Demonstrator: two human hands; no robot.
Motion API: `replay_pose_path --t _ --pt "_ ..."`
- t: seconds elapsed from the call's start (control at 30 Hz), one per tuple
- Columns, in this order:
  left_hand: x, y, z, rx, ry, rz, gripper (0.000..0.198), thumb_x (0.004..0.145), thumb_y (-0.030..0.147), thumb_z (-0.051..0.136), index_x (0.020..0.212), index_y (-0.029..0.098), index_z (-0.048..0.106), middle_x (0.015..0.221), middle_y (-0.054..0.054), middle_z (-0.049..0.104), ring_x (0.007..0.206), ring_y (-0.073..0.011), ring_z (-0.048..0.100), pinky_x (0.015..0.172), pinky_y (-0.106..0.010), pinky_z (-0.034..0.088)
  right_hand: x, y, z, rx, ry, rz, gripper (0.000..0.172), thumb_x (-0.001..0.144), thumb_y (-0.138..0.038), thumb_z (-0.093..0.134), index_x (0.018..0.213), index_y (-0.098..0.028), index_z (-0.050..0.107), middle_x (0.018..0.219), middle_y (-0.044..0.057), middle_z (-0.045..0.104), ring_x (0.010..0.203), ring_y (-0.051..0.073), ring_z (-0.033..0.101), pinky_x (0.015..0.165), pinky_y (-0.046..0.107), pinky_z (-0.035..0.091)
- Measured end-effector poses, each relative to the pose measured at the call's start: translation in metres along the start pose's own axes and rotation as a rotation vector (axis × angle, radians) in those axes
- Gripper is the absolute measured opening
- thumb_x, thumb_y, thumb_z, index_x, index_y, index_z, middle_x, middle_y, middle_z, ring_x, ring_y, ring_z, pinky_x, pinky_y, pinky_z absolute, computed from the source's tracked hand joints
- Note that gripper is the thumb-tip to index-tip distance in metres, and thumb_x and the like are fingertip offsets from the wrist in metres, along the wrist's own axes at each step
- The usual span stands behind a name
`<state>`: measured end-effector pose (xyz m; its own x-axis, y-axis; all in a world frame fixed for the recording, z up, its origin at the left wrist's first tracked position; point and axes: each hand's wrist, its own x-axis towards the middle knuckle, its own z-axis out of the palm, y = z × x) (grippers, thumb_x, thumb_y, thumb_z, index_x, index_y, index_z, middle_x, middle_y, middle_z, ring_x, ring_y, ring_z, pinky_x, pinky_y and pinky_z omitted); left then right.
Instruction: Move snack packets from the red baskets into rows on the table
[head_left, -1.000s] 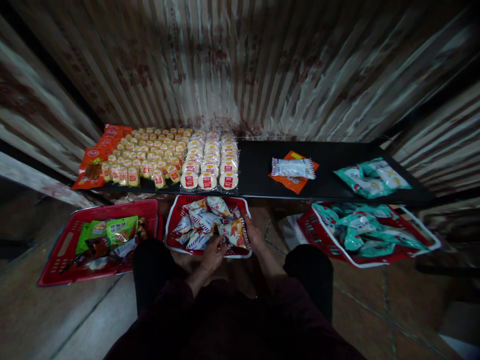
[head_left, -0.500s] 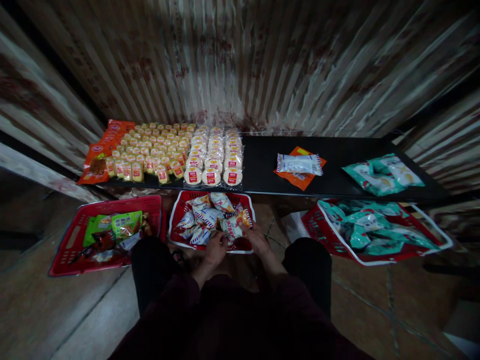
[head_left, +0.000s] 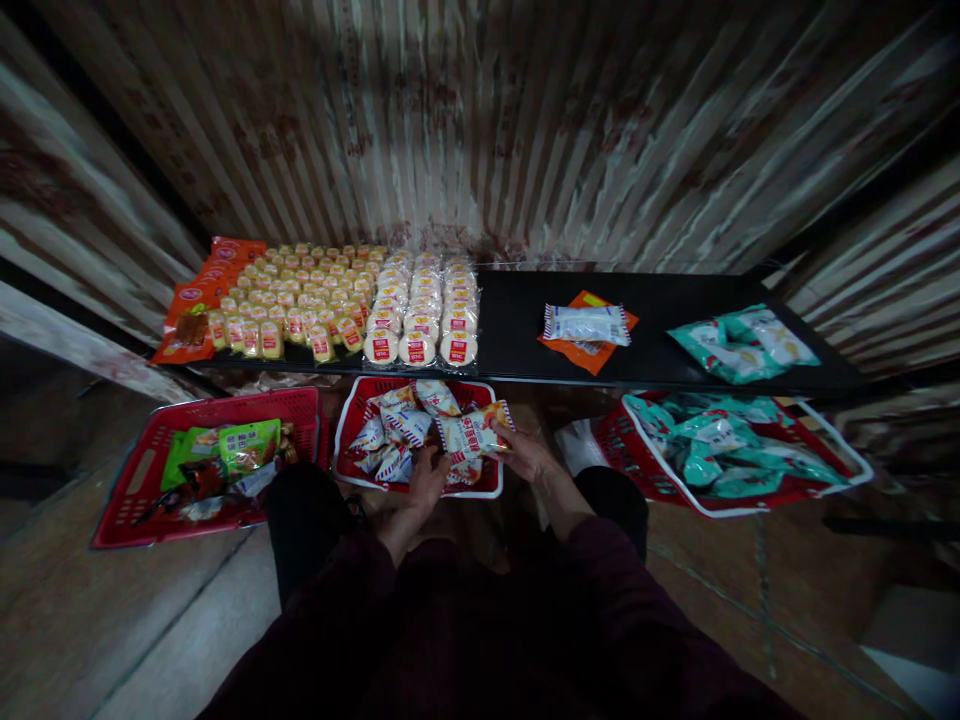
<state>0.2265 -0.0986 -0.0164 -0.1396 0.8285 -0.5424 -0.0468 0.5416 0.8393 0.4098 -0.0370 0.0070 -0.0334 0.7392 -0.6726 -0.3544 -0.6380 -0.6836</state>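
My right hand (head_left: 529, 455) grips one end of a white and orange snack packet (head_left: 472, 430) with red lettering, held over the right side of the middle red basket (head_left: 491, 488). Close to the packet's lower left corner is my left hand (head_left: 427, 480), its fingers curled; what they hold, if anything, is hidden. Several white, blue-striped snack packets (head_left: 405, 425) lie in the same basket under and beyond my hands.
A black shelf (head_left: 510, 320) carries rows of small yellow packs (head_left: 300, 300), round white wrapped cakes (head_left: 416, 348), orange bags (head_left: 187, 310), a white-blue packet (head_left: 585, 324) and a teal bag (head_left: 742, 345). Below it stand a left basket (head_left: 127, 480) and a right basket (head_left: 855, 478).
The orange and white packet has come up out of the basket's right side in my right hand and lies more level. My left hand has shifted slightly left; the view has moved a little.
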Motion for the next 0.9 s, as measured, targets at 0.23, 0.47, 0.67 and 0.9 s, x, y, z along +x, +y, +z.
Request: replay_pose_path --t 0.23,0.47,0.67,0.9 --pt "-0.011 0.009 0.02 -0.488 0.02 -0.108 0.035 0.081 0.02 0.065 0.113 0.012 0.052 0.09 -0.009 0.067 0.068 -0.0127 0.066 0.075 -0.031 0.056 -0.012 0.041 0.011 0.228 0.076 -0.049 0.013 0.076 -0.03 0.07 0.087 -0.022 0.066 0.08 0.001 0.074 0.075 0.016 0.069 0.065 0.025 0.058" --pt "-0.001 0.022 0.005 -0.441 0.082 0.033 0.034 0.077 0.008 0.06 0.109 0.015 0.058 0.083 -0.003 0.064 0.067 -0.0096 0.062 0.071 -0.027 0.055 -0.032 0.038 -0.001 0.275 -0.055 -0.04 0.022 0.076 -0.039 0.07 0.088 -0.02 0.068 0.086 0.003 0.075 0.078 0.016 0.069 0.067 0.026 0.057" --pt "0.013 0.037 -0.015 -0.104 0.015 0.065 0.035 0.071 0.01 0.063 0.106 0.016 0.062 0.077 0.0 0.062 0.062 -0.0105 0.059 0.065 -0.026 0.053 -0.032 0.024 -0.007 0.152 -0.027 -0.126 0.028 0.062 -0.033 0.082 0.084 -0.021 0.071 0.082 0.001 0.075 0.069 0.012 0.067 0.057 0.02 0.051" --pt "0.02 0.05 -0.022 0.028 -0.007 0.165 0.051 0.073 0.013 0.063 0.122 0.02 0.054 0.089 -0.002 0.064 0.072 -0.011 0.06 0.068 -0.024 0.053 -0.025 0.038 0.009 0.051 -0.147 -0.103 0.037 0.062 -0.028 0.081 0.097 -0.021 0.069 0.084 0.003 0.075 0.071 0.016 0.069 0.065 0.027 0.055"
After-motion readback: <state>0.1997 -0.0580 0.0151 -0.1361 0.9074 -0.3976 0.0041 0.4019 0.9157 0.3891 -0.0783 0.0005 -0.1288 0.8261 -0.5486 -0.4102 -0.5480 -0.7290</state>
